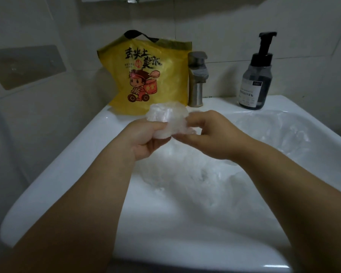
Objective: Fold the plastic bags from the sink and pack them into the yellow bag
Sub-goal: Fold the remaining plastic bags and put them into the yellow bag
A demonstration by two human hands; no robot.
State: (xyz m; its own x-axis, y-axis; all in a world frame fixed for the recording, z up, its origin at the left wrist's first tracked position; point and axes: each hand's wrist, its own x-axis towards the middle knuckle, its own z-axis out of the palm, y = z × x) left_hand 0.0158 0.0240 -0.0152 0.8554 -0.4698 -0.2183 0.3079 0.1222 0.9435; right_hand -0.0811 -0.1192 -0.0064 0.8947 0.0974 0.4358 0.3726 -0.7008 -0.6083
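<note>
Pinching a crumpled clear plastic bag (166, 120) between them, the left hand (146, 137) and right hand (211, 133) hold it above the white ceramic sink (63, 168), near its back edge. More clear plastic bags (215, 174) fill the basin. The yellow printed bag (146, 75) stands at the back-left corner, beside the steel faucet (197, 79); a dark pump bottle (257, 75) stands on the back edge, well right.

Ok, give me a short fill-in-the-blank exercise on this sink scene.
1. Both hands hold a crumpled clear ____ bag.
2. The yellow bag stands on the sink rim, left of the ____.
3. The dark pump bottle stands ____ of the faucet.

Missing words: plastic; faucet; right
</note>
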